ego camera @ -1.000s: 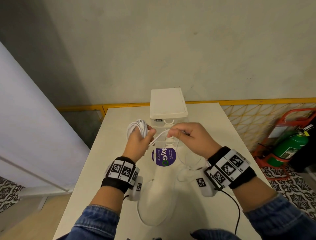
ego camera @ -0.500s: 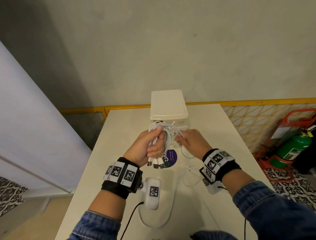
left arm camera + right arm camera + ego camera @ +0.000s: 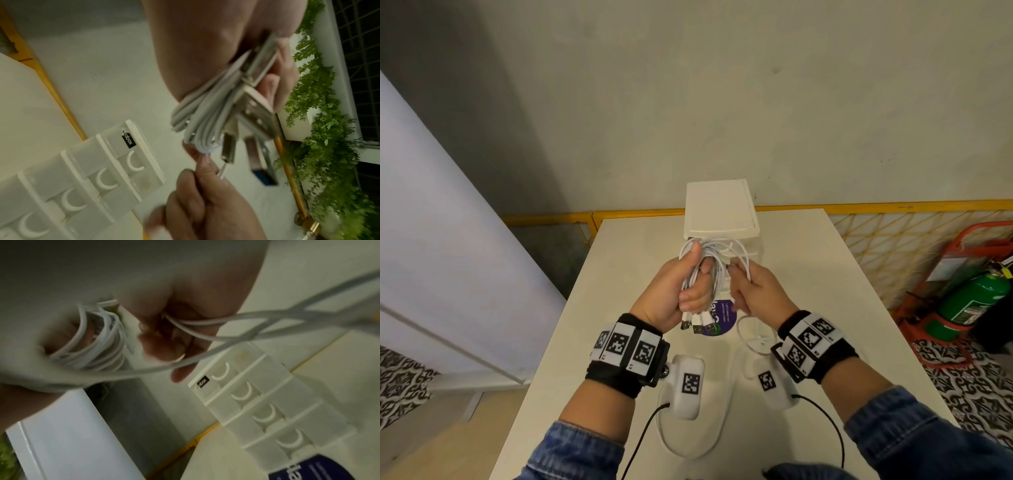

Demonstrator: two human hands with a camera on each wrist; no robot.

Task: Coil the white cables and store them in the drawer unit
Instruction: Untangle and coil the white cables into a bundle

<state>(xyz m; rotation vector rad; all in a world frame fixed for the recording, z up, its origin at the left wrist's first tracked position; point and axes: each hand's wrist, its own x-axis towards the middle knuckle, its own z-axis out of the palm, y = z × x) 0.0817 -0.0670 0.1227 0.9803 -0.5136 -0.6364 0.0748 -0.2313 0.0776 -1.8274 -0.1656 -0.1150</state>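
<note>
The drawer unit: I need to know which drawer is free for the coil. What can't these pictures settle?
- Drawer unit: contents unreadable through frosted fronts, blurred in both wrist views.
- Head view: the left hand and cable bundle cover its front.
- Cable count: strands overlap; the right hand hides some.

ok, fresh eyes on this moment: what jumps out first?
The bundle of white cables gripped in the left hand above the middle of the table, USB plugs hanging out below the fist. The right hand pinches a loose strand running down to slack cable on the table. Just behind stands the white drawer unit, drawers closed.
</note>
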